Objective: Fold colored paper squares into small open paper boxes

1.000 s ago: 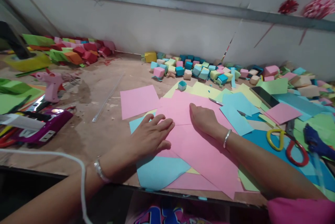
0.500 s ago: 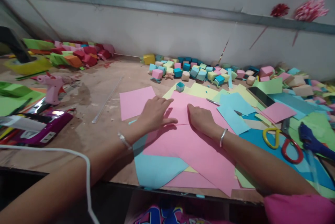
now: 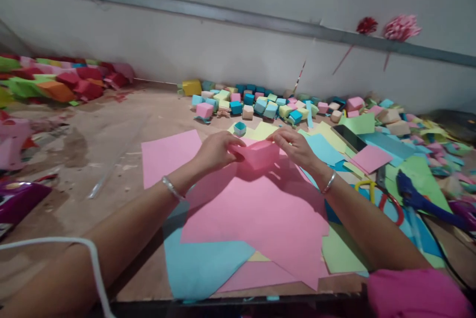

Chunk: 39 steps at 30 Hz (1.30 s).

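Note:
Between my two hands a small piece of pink paper [image 3: 261, 157] is held up, folded and bent. My left hand [image 3: 217, 150] pinches its left end, thumb beneath. At its right end my right hand [image 3: 292, 145] grips with thumb and fingers. Below lie larger pink sheets [image 3: 245, 214], shaded by my hands, on top of a light blue sheet [image 3: 204, 263]. Just beyond the held paper stands a tiny teal paper box [image 3: 240, 129]. A separate pink sheet [image 3: 167, 154] lies left of my left hand.
Many small paper cubes [image 3: 248, 111] line the back of the table. Scissors [image 3: 379, 199], a blue glue gun [image 3: 420, 199] and coloured sheets lie at right. At left are a pink glue gun [image 3: 15, 142], a purple device [image 3: 22, 204] and a white cable [image 3: 55, 241].
The pink paper, pressed flat on the sheets before, is now lifted and bent between both hands. My right hand now grips its end. The view has shifted right.

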Available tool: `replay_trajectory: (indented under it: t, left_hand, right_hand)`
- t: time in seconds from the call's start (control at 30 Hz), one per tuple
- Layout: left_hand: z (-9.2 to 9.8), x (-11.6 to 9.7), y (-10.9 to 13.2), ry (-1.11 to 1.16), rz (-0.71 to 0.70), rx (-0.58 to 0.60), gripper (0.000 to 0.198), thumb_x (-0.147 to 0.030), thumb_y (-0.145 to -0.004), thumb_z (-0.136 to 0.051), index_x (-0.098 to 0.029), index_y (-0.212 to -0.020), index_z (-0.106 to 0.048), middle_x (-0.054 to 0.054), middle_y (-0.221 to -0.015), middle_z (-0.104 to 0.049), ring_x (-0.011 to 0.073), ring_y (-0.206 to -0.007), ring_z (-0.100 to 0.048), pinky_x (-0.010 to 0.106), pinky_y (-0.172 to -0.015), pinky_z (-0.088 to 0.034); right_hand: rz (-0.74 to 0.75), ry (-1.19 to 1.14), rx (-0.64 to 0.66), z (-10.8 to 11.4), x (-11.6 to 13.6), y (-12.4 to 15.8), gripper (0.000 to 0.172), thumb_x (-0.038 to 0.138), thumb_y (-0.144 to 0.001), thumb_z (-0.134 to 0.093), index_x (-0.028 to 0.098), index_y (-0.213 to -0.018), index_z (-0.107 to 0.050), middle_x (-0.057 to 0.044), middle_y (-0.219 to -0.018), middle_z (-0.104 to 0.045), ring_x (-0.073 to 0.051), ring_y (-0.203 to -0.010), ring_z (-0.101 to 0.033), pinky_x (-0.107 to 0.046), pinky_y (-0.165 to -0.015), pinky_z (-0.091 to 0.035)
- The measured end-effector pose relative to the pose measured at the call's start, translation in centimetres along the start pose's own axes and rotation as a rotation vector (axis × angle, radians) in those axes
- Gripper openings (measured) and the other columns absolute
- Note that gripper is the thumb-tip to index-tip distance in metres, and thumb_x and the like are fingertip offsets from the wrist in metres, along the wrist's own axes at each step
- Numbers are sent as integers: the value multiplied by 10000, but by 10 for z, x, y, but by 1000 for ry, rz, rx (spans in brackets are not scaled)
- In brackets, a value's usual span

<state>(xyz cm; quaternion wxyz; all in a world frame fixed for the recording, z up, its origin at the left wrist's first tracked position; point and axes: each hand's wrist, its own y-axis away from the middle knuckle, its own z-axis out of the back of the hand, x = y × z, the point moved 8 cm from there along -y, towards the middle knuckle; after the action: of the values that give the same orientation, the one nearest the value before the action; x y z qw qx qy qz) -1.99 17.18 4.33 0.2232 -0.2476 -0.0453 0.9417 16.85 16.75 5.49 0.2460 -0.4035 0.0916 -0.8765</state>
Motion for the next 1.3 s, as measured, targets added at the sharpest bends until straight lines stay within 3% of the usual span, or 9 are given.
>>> replay_trajectory:
  t: [0.13, 0.27, 0.4, 0.53, 0.7, 0.87, 1.0, 1.07, 1.3]
  left_hand:
    - [1, 27, 2, 380, 202, 13, 416, -397, -655, -783, -208, -1023, -746, 24, -883, -737, 221, -800, -670, 295, -697, -506]
    - [-4, 43, 3, 913, 285, -48, 492, -617, -731, -682, -198, -989, -703, 74, -957, -725, 233, -905, -654, 329, -742, -526]
    - [-4, 28, 1, 1033, 183, -2, 508, -668, -759, -630, -228, -1004, -696, 71, -1062, -716, 249, -1040, -629, 380, -861, -519]
    - [-5, 20, 8, 987, 315, 6, 387, -442, -588, -827, -171, -830, -694, 20, -798, -675, 169, -741, -622, 307, -693, -521]
    - [-9, 44, 28, 876, 588, 23, 351, -337, -518, -816, -158, -768, -647, -11, -662, -600, 118, -594, -557, 247, -552, -456]
    - [1, 70, 48, 786, 654, -18, 471, -283, -553, -790, -158, -987, -656, 32, -770, -657, 173, -648, -620, 296, -573, -487]
    - [40, 52, 57, 151, 383, -281, 450, -265, -684, -742, -197, -1115, -631, 119, -979, -664, 340, -981, -632, 496, -799, -524]
    - [46, 27, 66, -54, 237, -356, 362, -264, -762, -708, -234, -1117, -641, 151, -1301, -567, 412, -1306, -421, 608, -1046, -368]
    - [-29, -55, 97, -170, -321, 82, 344, -381, -917, -599, -148, -1170, -608, 144, -1166, -647, 277, -1061, -614, 436, -888, -521]
  right_hand:
    - [-162, -360, 75, -8, -21, 4, 361, 482, -851, -616, 163, -684, -626, 0, -659, -583, -130, -650, -532, -261, -627, -437]
    - [-279, -569, -85, -7, -36, 4, 329, 437, -744, -721, 167, -628, -573, 28, -582, -564, -82, -542, -471, -222, -537, -402]
    - [-461, -756, -305, -7, -53, 9, 394, 456, -652, -763, 194, -628, -469, 97, -527, -423, -46, -470, -382, -180, -461, -370]
    - [-527, -760, -356, -14, -52, 15, 302, 392, -656, -732, 191, -762, -534, 105, -558, -419, -51, -479, -388, -168, -444, -379]
    - [-401, -524, -147, -13, -31, 15, 653, 256, -739, -587, 202, -1372, -436, 100, -627, -494, -100, -536, -501, -241, -560, -500]
    - [62, -128, 351, -33, 20, 18, 645, 129, -774, -439, 215, -1413, -469, -95, -1307, -607, -178, -1125, -600, -306, -852, -527]
    - [48, 496, 361, -45, 32, 29, 392, 93, -829, -453, 195, -1145, -662, -81, -1060, -714, -177, -930, -656, -273, -726, -483]
    - [-22, 791, 427, -53, 37, 40, 259, 63, -792, -520, 173, -944, -699, -79, -786, -702, -198, -750, -649, -267, -597, -400]
    - [97, 919, 628, -75, 72, 72, 172, 55, -880, -496, 148, -871, -641, -81, -641, -654, -160, -565, -560, -279, -507, -186]
